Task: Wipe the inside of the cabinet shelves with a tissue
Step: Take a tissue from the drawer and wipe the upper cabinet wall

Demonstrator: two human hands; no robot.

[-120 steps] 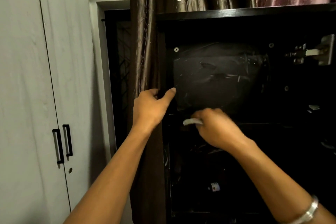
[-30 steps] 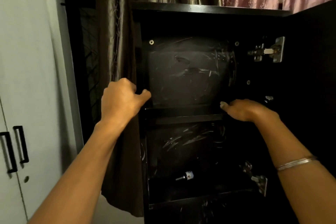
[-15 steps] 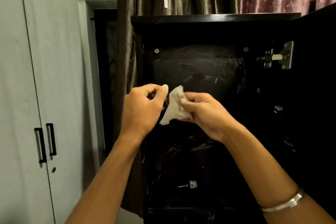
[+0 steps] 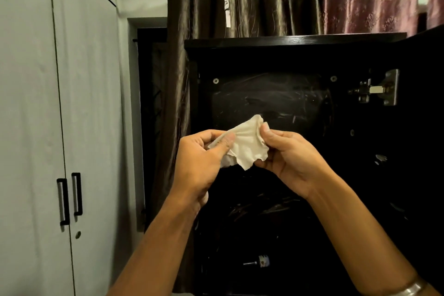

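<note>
Hands at chest height, the left hand and right hand each pinch an edge of a crumpled tissue, spread between them before the open black cabinet, beside brown curtains.

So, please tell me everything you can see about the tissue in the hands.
The tissue is off-white, thin and soft-looking, crumpled with wavy, ragged edges, partly spread. It is held in the air in front of the open dark cabinet, touching no shelf. The left hand pinches its left side and the right hand pinches its right side.
</note>
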